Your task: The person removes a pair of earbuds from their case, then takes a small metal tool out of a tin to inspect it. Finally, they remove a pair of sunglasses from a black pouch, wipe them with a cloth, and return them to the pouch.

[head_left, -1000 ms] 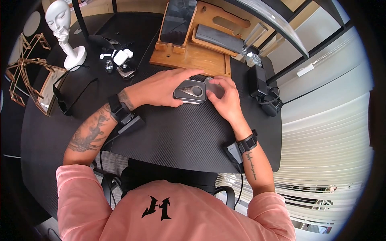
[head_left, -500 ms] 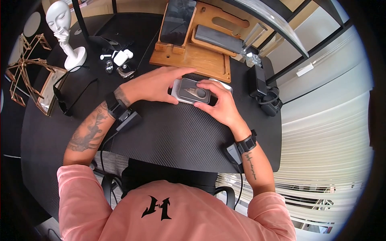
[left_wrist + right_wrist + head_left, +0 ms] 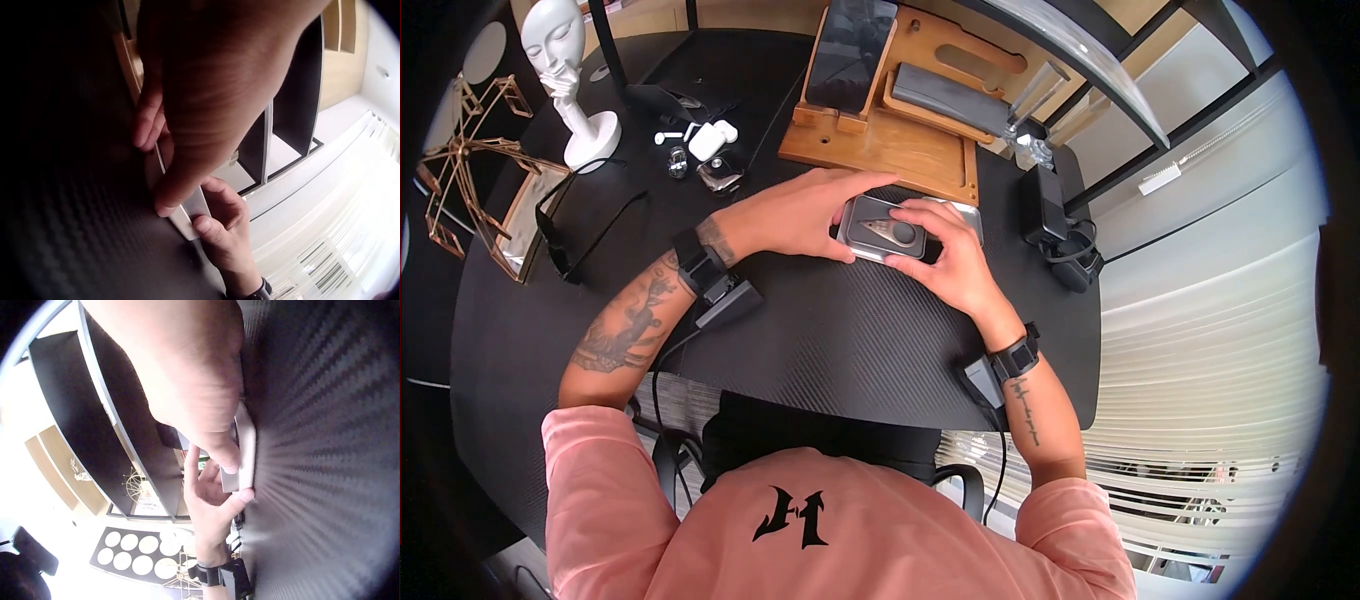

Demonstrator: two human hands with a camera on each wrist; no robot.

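Note:
Between the two hands, close over the black desktop, lies a small rectangular metal tin (image 3: 862,208). A teardrop-shaped metal piece with a round ring (image 3: 897,232) shows on its dark inside. My right hand (image 3: 948,255) grips the tin's right end, thumb at the near side and fingers over the far side. At the left end my left hand (image 3: 802,220) holds the edge between thumb and fingers. From the side, the right wrist view shows a grey upper layer (image 3: 229,481) over a pale lower layer (image 3: 247,450). A silvery flat piece (image 3: 972,222) sticks out behind the right fingers.
A wooden stand (image 3: 870,150) with a phone (image 3: 852,55) rises just beyond the hands. Sunglasses (image 3: 570,240), white earbuds with their case (image 3: 706,143) and a white face sculpture (image 3: 590,140) are on the left. A black device (image 3: 1043,205) stands at the right.
My right hand has moved left from beside the tin onto its right end, and the metal piece sits slightly farther right. My left hand has stayed at the left end.

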